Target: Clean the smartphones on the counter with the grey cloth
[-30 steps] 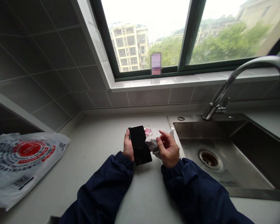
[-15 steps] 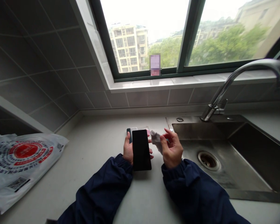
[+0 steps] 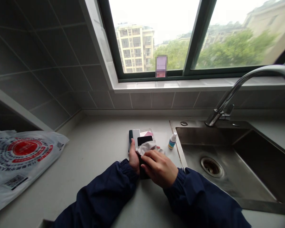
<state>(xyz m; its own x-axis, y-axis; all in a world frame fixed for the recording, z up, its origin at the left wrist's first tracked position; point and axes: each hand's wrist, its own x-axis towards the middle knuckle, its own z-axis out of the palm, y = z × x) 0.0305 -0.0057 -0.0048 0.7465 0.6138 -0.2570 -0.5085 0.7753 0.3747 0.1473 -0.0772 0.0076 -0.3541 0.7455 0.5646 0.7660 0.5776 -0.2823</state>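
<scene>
A black smartphone (image 3: 144, 140) lies in my left hand (image 3: 134, 157), whose thumb runs along its left edge; the other fingers are mostly hidden beneath it. My right hand (image 3: 159, 167) presses a crumpled pale grey cloth (image 3: 147, 147) against the phone's dark screen, covering much of it. Just behind, on the counter, lie a second phone (image 3: 132, 144) with a light frame and a clear case (image 3: 149, 131) with something pink in it, both partly hidden. Right of the hands stands a small white dropper-like bottle (image 3: 172, 141) with a blue and yellow label.
A steel sink (image 3: 190, 139) with a chrome faucet (image 3: 228, 91) adjoins the white counter (image 3: 97, 148) on the right. A printed white plastic bag (image 3: 21, 164) lies at the left. The window (image 3: 154, 38) and its sill are behind the counter.
My right hand has moved left and brought the cloth onto the phone's screen. The small bottle, mostly hidden behind that hand before, is now in plain view.
</scene>
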